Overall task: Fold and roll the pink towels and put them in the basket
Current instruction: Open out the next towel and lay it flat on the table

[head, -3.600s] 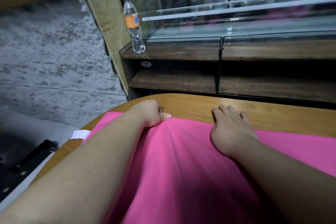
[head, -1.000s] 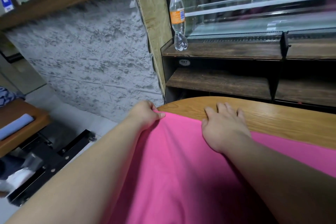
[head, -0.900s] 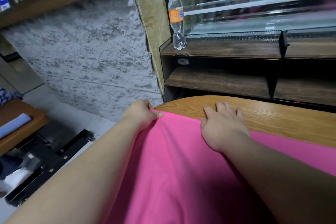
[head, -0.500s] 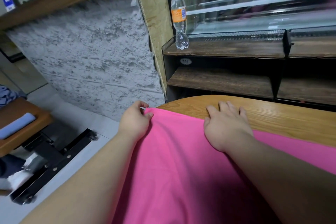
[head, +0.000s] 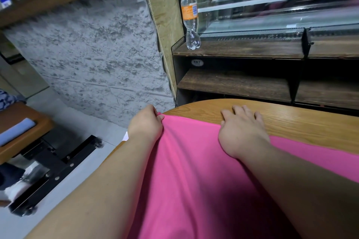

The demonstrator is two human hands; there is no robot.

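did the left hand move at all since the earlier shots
Yes: the left hand, pinching the far edge of the pink towel, has slid leftward, from over the wooden table to its rounded left end.

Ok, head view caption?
Left hand pinches a corner of the pink towel; right hand presses it flat on the wooden table.

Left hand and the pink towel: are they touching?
Touching. The head view shows the left hand pinching the far corner of the pink towel at the edge of the table, fingers curled over the cloth.
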